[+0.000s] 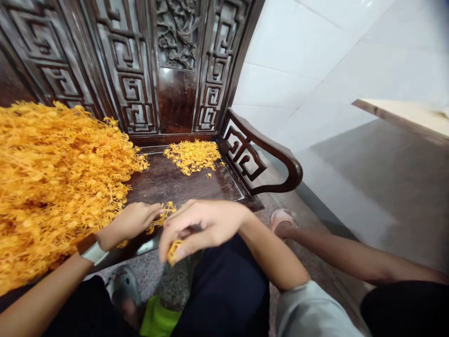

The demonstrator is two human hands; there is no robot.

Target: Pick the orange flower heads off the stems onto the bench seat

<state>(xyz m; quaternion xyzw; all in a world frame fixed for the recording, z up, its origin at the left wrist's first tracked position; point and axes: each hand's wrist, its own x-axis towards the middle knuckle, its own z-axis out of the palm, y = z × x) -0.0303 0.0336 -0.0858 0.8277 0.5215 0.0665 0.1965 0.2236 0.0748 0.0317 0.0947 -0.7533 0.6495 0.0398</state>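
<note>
My left hand (131,221), with a band on its wrist, pinches a yellow plastic flower sprig (162,219) near the bench's front edge. In front of my lap, my right hand (206,227) is bent down, its fingertips closed around a small yellow plastic flower piece (173,252). Left of my hands, a large heap of yellow plastic flower sprigs (66,173) covers the dark wooden bench (150,182). A smaller pile of loose yellow flower pieces (194,155) lies at the bench's back right corner.
The bench has a carved backrest (177,100) and a curved armrest (277,171) at its right end. A bare leg (326,248) with a pink sandal (280,217) stretches in from the right. Something bright green (159,316) is below my hands. A board edge (403,119) juts in at right.
</note>
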